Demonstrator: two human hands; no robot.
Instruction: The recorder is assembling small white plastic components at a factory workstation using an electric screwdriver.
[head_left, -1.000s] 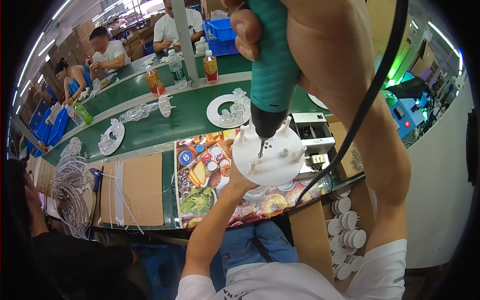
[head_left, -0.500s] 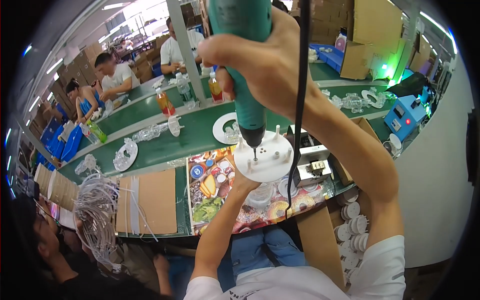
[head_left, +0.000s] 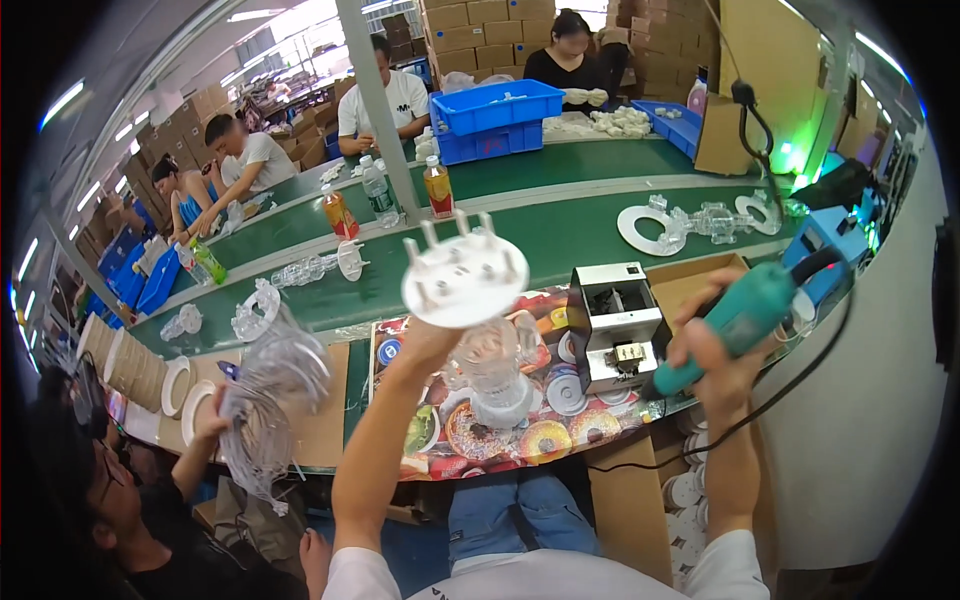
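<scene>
My left hand (head_left: 432, 343) grips a white round plate (head_left: 468, 290) from below, with several upright pegs on top. The plate is raised over the mat and tilted slightly. Behind my wrist stands a clear plastic assembly (head_left: 497, 385) on a mat printed with food pictures (head_left: 470, 430). Over at the right, my right hand (head_left: 708, 345) is wrapped round a green electric screwdriver (head_left: 745, 312), its tip pointing down and left. A black cord runs from its back end. Beside that tip stands a black-and-white screw feeder box (head_left: 615, 335).
Clear plastic parts (head_left: 300, 268) and a white ring (head_left: 650, 230) lie on the green conveyor (head_left: 560, 215). Bottles (head_left: 438, 188) and blue bins (head_left: 495, 115) stand beyond. At the left, a person's hand holds clear cables (head_left: 275, 400). A carton of white discs (head_left: 685, 490) sits low right.
The screwdriver has left the plate and swung down to the right. My left hand has moved the plate left and up. The neighbour at the left has picked up the cable bundle.
</scene>
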